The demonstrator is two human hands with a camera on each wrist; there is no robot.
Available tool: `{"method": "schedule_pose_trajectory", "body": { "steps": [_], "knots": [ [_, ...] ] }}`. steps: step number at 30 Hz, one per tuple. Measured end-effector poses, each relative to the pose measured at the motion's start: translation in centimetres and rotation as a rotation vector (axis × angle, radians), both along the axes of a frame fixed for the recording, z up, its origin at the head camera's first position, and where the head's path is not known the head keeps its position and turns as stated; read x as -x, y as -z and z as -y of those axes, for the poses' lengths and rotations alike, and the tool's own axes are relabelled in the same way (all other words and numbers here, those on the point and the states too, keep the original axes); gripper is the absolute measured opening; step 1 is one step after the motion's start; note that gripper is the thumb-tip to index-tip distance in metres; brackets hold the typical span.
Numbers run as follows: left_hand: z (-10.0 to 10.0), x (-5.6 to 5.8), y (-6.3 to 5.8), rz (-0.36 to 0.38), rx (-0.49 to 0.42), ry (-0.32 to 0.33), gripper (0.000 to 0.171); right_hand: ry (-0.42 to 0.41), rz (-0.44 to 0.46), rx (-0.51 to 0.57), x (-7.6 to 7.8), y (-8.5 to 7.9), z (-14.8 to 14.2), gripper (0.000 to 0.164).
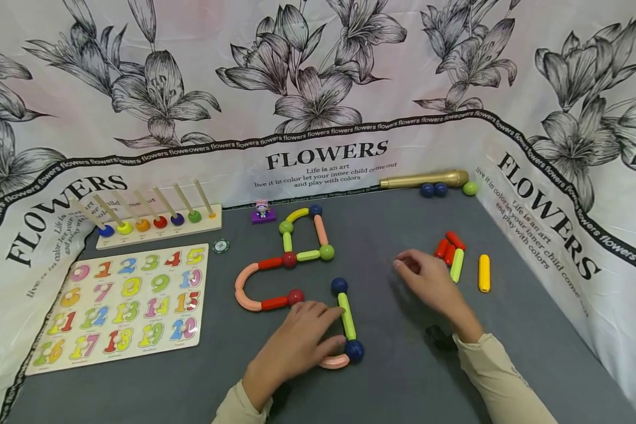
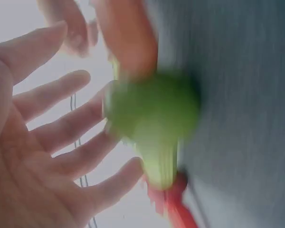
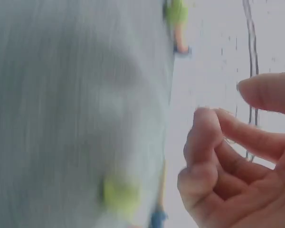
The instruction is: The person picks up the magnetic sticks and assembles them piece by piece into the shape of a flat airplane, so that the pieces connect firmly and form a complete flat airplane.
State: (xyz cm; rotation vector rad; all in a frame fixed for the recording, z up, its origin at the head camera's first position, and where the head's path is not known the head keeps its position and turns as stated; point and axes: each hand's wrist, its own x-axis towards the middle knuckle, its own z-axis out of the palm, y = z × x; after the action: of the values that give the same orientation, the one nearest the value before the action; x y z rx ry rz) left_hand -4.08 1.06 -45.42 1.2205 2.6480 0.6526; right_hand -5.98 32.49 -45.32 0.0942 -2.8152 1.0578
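My left hand hovers over the near end of the toy pieces, its fingers spread and nothing held in the left wrist view. Close to it are a red ball, a light green rod between two dark blue balls, and a curved salmon piece partly hidden by the hand. Joined rods and balls form a closed loop, with a curved salmon rod below it. To the right, my right hand is raised with loosely curled fingers and no piece, beside red rods and a green rod.
A yellow rod lies at the right. Along the back are a gold microphone, loose balls and a small figurine. A number puzzle board, a peg stand and a round chip occupy the left.
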Motion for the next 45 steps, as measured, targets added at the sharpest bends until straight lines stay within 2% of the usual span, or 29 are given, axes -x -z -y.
{"method": "schedule_pose_trajectory", "body": {
  "steps": [3,5,8,13,16,18,21,24,26,30,34,39,45],
  "knots": [
    [2.1,1.1,-0.4,-0.030,-0.063,-0.114,0.044,0.082,0.005,-0.108,-0.3,-0.1,-1.4,0.017],
    [3.3,1.7,-0.5,-0.064,-0.093,-0.182,0.042,0.119,0.061,-0.172,-0.5,0.1,-1.9,0.023],
    [4.4,2.4,-0.2,-0.083,-0.099,-0.259,0.041,0.146,0.144,-0.208,-0.7,0.3,-2.3,0.031],
    [5.0,3.1,0.4,-0.049,-0.072,-0.297,0.036,0.157,0.198,-0.212,-0.4,0.4,-2.1,0.034],
    [5.0,3.5,0.8,-0.022,-0.058,-0.298,0.033,0.128,0.213,-0.197,0.1,0.5,-1.5,0.035],
    [5.1,3.8,1.0,-0.002,-0.056,-0.300,0.033,0.092,0.183,-0.151,0.5,0.6,-0.7,0.034],
    [5.2,4.0,1.4,0.028,-0.068,-0.306,0.033,-0.003,0.091,-0.044,1.0,0.5,1.6,0.026],
    [5.4,4.1,1.7,0.044,-0.088,-0.316,0.032,-0.155,-0.010,0.044,1.9,0.2,4.9,0.019],
    [5.5,4.2,1.9,0.044,-0.100,-0.321,0.032,-0.264,-0.066,0.057,2.5,0.0,7.0,0.017],
    [5.4,4.2,2.1,0.047,-0.109,-0.318,0.034,-0.443,-0.103,-0.023,3.7,0.2,9.9,0.016],
    [5.1,4.1,2.1,0.044,-0.100,-0.313,0.035,-0.542,-0.112,-0.164,4.1,1.1,10.8,0.015],
    [5.3,4.0,2.0,0.053,-0.097,-0.316,0.035,-0.589,-0.117,-0.251,4.1,1.8,11.3,0.016],
    [5.7,4.2,1.9,0.048,-0.093,-0.323,0.034,-0.631,-0.105,-0.253,4.6,2.4,12.2,0.015]
  ]
}}
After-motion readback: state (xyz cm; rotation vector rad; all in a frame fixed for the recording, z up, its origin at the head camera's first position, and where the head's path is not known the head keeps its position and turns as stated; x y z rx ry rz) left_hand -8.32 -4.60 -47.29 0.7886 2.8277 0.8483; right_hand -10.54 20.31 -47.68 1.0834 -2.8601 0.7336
